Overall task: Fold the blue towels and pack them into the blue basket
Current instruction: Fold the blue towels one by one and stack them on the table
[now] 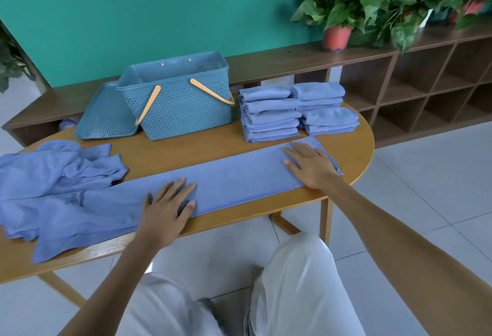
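- Farthest left on the wooden table point(354, 146), a heap of loose towels point(53, 170) lies crumpled, spilling toward the near edge; one of them shows dark lettering too blurred to read.
- Behind that heap, a flat blue lid point(106, 114) leans with its right edge against the basket.
- Next comes the blue basket point(181, 104), standing upright near the back of the table with its mouth open; its two orange handles hang down over the front wall. What lies inside cannot be told from this angle.
- Along the front of the table a long towel point(239, 178) is laid out flat as a narrow strip, running from the heap on the left up toward the right end of the table, its near edge just inside the table's edge.
- The left hand point(166, 206) rests palm down on the left-middle part of that strip, fingers straight and slightly spread, holding nothing.
- To the right of the basket, two stacks of folded towels point(298, 109) stand side by side, touching each other, just behind the far edge of the strip.
- The right hand point(310, 164) lies flat on the strip's right end, fingers extended and spread, pressing the cloth without gripping it.
- Behind the table a low wooden shelf point(399, 80) with square compartments runs along the green wall, and leafy potted plants point(346, 2) in red pots stand on top of it at the right.
- At the bottom, the person's knees in pale trousers point(292, 282) show below the table.
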